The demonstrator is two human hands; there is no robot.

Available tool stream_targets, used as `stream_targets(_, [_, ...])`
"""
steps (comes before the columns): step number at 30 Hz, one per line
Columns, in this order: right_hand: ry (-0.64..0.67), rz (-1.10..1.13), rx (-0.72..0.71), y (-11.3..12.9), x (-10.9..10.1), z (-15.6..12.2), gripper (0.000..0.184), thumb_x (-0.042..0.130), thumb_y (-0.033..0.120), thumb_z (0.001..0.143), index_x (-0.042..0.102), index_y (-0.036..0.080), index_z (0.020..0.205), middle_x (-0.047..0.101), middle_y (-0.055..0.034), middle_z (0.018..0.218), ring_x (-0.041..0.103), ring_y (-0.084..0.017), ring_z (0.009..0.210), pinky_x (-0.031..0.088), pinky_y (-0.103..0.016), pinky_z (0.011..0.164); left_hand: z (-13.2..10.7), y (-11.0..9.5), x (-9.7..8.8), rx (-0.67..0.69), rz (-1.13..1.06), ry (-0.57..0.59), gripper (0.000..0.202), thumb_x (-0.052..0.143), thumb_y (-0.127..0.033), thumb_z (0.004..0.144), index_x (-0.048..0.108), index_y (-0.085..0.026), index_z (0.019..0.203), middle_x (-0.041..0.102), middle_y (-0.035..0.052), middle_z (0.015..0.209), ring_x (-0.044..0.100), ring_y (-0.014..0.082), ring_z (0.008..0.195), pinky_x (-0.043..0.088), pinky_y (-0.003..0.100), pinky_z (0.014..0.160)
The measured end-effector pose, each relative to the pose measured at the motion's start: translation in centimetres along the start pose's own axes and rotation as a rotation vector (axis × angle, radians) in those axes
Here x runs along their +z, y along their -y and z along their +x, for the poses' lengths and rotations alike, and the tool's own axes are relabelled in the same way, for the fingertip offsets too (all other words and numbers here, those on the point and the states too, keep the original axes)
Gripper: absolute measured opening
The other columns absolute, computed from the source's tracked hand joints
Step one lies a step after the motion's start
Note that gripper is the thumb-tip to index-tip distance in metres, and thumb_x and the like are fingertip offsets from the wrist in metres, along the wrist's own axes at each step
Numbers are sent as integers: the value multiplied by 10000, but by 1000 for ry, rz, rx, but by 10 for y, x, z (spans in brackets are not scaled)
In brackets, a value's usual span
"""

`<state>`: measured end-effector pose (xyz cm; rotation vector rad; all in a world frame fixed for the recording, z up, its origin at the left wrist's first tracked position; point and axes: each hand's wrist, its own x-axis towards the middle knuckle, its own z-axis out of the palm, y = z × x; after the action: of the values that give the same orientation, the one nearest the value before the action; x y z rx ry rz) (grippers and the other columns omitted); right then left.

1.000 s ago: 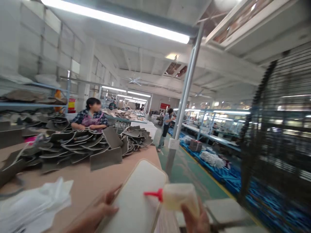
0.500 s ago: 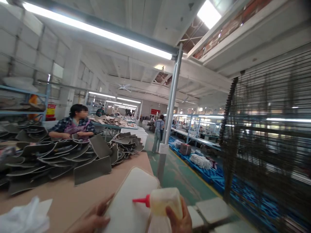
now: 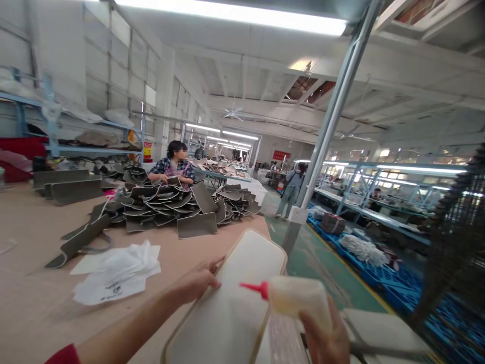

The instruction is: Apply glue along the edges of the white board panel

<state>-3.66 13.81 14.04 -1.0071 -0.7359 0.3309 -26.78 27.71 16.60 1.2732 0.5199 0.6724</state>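
My left hand [image 3: 200, 279] grips the left edge of a long white panel [image 3: 242, 273] with rounded corners and a tan rim, its thumb on the face. The panel lies tilted at the table's right edge, its near end reaching the bottom of the view. In my right hand [image 3: 328, 333] is a translucent squeeze bottle [image 3: 297, 296] with yellowish liquid inside. The bottle lies nearly level, and its red nozzle [image 3: 255, 288] points left over the panel's face. Whether the tip touches the panel I cannot tell. Motion blurs the right hand and bottle.
Dark grey curved pieces [image 3: 159, 202] are heaped across the brown table [image 3: 159, 313], near crumpled white paper [image 3: 121, 273]. Behind the heap sits a co-worker [image 3: 174, 164]. Beyond the table's right edge stand a metal post [image 3: 333, 111], pale panels [image 3: 382, 328] and blue pallets [image 3: 364, 263].
The view has swung left, showing more of the table. The panel now appears longer, with my left hand farther up its edge. The squeeze bottle stays over the panel in my right hand.
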Motion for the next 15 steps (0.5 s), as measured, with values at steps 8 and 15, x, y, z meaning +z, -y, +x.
stream_targets(8, [145, 12, 77, -8, 17, -5, 685, 812, 448, 498, 532, 173, 1060, 641, -34, 843, 583, -164, 716, 472, -206, 626, -6, -5, -5, 62, -3, 57, 877, 511, -27, 448, 480, -191, 1310, 657, 41, 1084, 579, 268, 992, 476, 320, 769])
stream_targets(15, [-75, 104, -40, 11, 18, 11, 631, 850, 357, 489, 559, 214, 1030, 623, 33, 792, 559, -91, 655, 457, -132, 600, -12, -4, -18, 29, 1, 55, 868, 547, -43, 468, 466, -190, 1320, 651, 35, 1089, 585, 254, 977, 476, 297, 746])
